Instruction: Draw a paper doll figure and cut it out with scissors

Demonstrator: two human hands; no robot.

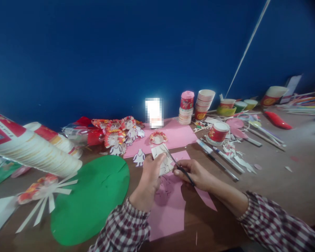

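Note:
My left hand (151, 170) grips a small piece of white paper (165, 167) with faint dark lines drawn on it. Around the handles of black-handled scissors (185, 174) my right hand (195, 175) is closed, and the blades reach up to the paper's upper right edge. Below both hands lies a pink sheet (170, 210) with dark pen marks. Just left of the paper is a white cut-out figure (139, 158) with a dark outline. A red and gold braided ring (158, 138) rests behind the paper on pink paper.
Left of my hands lies a green paper oval (94, 199), near leaning stacks of paper cups (47, 150). Decorated doll figures (117, 131) are heaped at the back. Pens (220, 162), paper scraps (236, 157) and a red-and-white cup (218, 132) lie to the right.

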